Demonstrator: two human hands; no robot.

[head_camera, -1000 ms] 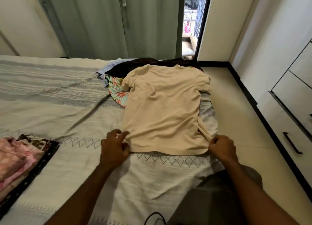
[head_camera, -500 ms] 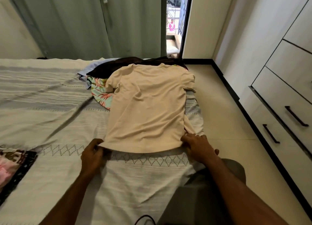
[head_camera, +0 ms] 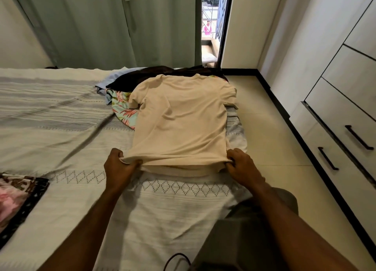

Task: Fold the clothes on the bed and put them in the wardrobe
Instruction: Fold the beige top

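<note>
Striped bedspread [head_camera: 61, 128] covers the bed beneath everything. Nearest, the left hand [head_camera: 119, 166] and right hand [head_camera: 242, 166] each pinch a hem corner of the beige T-shirt [head_camera: 179, 124], fingers curled round the fabric. It lies flat, long axis running away, collar farthest. Beyond lie floral cloth [head_camera: 124, 110] and a dark garment [head_camera: 142, 75].

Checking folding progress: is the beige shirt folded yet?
Not folded: beige shirt lies spread, sleeves out; left hand and right hand pinch its hem.
</note>
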